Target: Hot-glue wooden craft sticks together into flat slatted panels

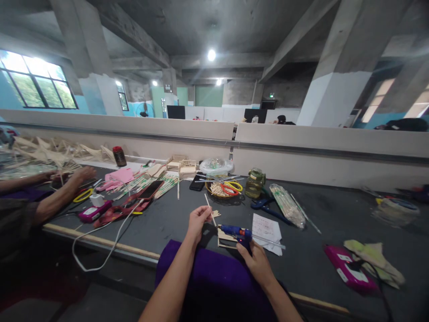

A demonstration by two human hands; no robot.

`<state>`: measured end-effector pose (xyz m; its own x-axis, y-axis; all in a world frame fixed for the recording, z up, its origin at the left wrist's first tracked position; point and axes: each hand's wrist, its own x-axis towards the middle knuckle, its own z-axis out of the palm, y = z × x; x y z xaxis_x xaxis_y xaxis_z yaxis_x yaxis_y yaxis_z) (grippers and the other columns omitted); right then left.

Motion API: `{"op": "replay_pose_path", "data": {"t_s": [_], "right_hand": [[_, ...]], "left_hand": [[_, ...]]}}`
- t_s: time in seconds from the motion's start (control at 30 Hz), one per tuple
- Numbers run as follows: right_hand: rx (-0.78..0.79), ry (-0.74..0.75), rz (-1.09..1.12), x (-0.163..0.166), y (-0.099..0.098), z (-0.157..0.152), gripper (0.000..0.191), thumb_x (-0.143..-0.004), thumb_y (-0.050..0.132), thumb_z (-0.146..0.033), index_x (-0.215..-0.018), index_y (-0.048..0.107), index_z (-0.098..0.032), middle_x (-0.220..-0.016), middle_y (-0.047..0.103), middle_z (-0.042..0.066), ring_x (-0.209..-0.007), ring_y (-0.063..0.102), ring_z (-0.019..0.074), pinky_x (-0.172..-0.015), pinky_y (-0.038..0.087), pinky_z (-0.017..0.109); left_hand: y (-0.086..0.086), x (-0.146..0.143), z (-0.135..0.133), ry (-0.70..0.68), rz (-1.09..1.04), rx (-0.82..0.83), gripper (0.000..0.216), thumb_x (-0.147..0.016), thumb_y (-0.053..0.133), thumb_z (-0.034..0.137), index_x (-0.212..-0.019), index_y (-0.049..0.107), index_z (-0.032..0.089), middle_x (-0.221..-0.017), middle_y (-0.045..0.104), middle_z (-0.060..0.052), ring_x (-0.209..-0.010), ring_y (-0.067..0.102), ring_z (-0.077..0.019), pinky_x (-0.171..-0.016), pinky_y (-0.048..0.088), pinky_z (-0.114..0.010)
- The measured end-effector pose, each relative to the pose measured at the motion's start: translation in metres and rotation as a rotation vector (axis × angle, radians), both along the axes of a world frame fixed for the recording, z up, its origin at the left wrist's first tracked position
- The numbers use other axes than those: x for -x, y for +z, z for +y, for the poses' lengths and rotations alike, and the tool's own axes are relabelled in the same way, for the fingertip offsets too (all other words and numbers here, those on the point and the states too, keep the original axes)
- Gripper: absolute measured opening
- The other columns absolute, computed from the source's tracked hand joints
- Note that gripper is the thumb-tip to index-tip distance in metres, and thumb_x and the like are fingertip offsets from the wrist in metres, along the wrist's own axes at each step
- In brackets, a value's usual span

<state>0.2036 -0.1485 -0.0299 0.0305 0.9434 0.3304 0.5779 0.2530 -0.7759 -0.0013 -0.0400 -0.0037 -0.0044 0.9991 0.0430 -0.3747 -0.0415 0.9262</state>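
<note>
My left hand [200, 220] pinches a thin wooden stick [210, 208], which tilts up from the fingertips. In my right hand [256, 261] is a blue glue gun [236, 231], its nozzle pointing left at the stick's lower end. A clear glue stick [270, 242] runs out of the back of the gun. Beneath the nozzle lies a small frame of wooden sticks [226, 243] on the dark table, partly covered by the gun. Just beyond my left fingers are a few short wooden pieces [216, 213]. Whether the nozzle touches the stick I cannot tell.
Past my hands stands a basket [219, 196] of short sticks with scissors [231, 188] on top. A jar [255, 183], pliers [266, 206], paper [267, 230] and bagged sticks [287, 205] lie rightward. A pink power strip [348, 268] sits far right. A co-worker's hands [73, 179] are at left.
</note>
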Motion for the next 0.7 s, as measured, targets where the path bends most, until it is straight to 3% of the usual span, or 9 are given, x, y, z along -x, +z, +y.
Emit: {"op": "replay_pose_path", "data": {"t_s": [0.7], "right_hand": [[0.006,0.016,0.023,-0.0009,0.0017,0.0016,0.04,-0.087,0.051,-0.047,-0.112,0.067,-0.021,-0.106,0.073,0.008,-0.105,0.064,0.0267,-0.096,0.045,0.038]], "left_hand": [[-0.0023,0.0009,0.0013,-0.037,-0.069,0.014,0.04,-0.059,0.083,0.044,-0.078,0.069,0.012,-0.068,0.065,-0.002,-0.054,0.053,-0.0062,-0.052,0.04,-0.017]]}}
